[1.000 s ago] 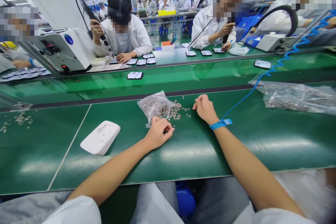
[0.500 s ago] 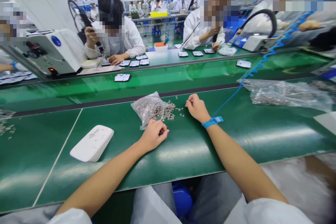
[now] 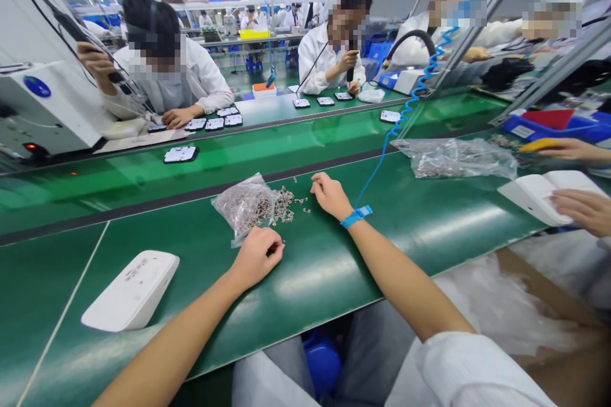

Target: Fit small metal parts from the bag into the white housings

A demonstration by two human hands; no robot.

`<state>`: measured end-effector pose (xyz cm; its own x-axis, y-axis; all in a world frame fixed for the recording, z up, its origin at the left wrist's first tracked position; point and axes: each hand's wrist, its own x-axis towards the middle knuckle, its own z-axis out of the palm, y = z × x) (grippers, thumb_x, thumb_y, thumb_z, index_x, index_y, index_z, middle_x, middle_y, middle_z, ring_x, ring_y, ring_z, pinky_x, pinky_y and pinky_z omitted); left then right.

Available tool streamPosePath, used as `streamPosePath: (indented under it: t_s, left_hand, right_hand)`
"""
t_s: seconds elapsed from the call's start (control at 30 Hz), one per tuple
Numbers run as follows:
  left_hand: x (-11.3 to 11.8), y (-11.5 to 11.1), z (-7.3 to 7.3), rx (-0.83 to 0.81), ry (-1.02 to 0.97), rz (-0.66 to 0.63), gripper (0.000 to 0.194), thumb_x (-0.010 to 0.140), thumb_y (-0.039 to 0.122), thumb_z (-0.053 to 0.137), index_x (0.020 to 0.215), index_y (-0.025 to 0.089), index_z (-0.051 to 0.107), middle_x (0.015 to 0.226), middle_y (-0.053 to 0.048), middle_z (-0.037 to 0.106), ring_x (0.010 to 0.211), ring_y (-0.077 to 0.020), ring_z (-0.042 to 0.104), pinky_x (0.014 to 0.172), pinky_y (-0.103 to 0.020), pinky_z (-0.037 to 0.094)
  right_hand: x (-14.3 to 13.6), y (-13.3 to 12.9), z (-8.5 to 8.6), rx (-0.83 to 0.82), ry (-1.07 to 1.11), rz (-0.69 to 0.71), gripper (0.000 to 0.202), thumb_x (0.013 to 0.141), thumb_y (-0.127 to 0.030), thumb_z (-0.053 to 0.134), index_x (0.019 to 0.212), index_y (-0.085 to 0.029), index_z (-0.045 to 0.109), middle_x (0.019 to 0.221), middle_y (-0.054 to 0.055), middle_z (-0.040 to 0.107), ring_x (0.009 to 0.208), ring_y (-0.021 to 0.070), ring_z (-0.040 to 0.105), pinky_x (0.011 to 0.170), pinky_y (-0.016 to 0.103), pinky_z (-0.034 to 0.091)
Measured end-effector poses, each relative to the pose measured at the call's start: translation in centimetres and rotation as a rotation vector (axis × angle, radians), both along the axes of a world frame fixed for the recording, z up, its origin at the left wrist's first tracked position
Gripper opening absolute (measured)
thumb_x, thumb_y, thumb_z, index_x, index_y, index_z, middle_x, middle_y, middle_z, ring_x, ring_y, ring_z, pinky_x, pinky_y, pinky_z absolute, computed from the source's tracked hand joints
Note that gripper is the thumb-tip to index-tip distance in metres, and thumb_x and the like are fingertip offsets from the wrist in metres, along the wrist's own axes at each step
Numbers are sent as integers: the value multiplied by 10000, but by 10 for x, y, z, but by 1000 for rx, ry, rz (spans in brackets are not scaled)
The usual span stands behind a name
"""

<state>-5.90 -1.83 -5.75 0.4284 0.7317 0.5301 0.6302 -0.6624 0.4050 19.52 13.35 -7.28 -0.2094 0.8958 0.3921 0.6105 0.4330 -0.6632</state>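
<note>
Left hand (image 3: pixel 258 257) and right hand (image 3: pixel 331 195) curled, can't tell if holding anything; nudging plastic bag (image 3: pixel 238 205) could scatter metal parts (image 3: pixel 284 201) past far edge of tabletop (image 3: pixel 310 280).

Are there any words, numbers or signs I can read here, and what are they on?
None can be read.
White box: marks on top, too small.
Blue badge on the machine: too blurred.
White label on the blue bin: too small.
Bag of metal bits: no writing that I can see.
</note>
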Motion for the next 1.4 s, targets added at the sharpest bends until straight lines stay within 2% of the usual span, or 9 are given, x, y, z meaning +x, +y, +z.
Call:
streamPosePath:
  t_s: [0.2,0.6,0.73,0.87,1.4]
  left_hand:
    - [0,0,1,102,-13,-14,101,984,157,557,999,217,636,873,-3,732,804,-151,672,773,-323,488]
    - [-1,1,-3,141,-31,-58,73,1006,250,624,961,206,661,857,4,767,763,-139,700,744,-301,528]
    - [0,1,-1,141,-11,-67,99,998,217,619,905,195,647,810,8,738,734,-136,674,725,-291,511]
    - [0,1,-1,146,-15,-85,94,989,185,623,900,193,652,822,1,733,767,-141,680,751,-287,510]
    - [1,0,0,160,-8,-75,108,1004,201,605,940,194,691,871,-11,775,779,-142,706,768,-307,543]
  right_hand:
    - [0,1,-1,3,-3,7,124,986,-232,451,1018,-231,571,861,49,773,780,214,703,773,330,489]
    - [-1,0,-3,12,-29,-15,69,939,-219,560,1000,-224,592,858,56,761,801,225,718,717,312,489]
    - [-2,0,-3,20,-54,-10,66,929,-219,580,986,-211,611,824,43,743,727,201,682,688,293,469]
    - [-1,1,-4,31,-63,-1,75,940,-195,552,976,-208,617,842,47,746,758,198,683,694,284,463]
    - [0,3,-4,48,-86,24,81,932,-175,562,938,-209,636,802,38,724,714,195,649,676,289,431]
